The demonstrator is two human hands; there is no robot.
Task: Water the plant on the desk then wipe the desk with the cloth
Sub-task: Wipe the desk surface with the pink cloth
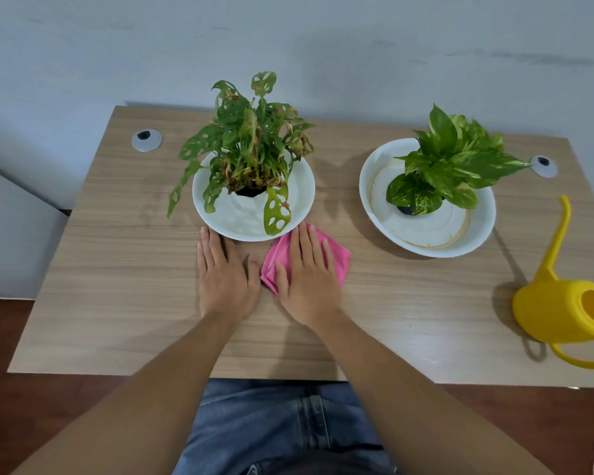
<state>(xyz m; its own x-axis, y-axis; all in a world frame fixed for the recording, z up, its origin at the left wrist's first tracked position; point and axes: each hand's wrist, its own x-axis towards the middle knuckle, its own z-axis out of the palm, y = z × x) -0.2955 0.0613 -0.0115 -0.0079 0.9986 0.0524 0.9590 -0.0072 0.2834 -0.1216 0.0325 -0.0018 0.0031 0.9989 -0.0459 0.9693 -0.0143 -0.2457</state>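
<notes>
A pink cloth (338, 260) lies on the wooden desk (117, 269), just in front of the left plant's white dish (234, 221). My right hand (307, 279) rests flat on the cloth with fingers spread, pressing it to the desk. My left hand (223, 279) lies flat on the bare wood beside it, holding nothing. The left plant (251, 149) has holed green leaves, some browned. A second plant (450, 162) with glossy variegated leaves stands in a white dish (429, 234) to the right. The yellow watering can (563, 303) sits at the desk's right edge, spout pointing away.
Two round grey cable grommets sit in the desk's far corners, the left grommet (147, 140) and the right grommet (543, 165). A pale wall runs behind the desk. Dark wooden floor shows at both sides, and my jeans below the front edge.
</notes>
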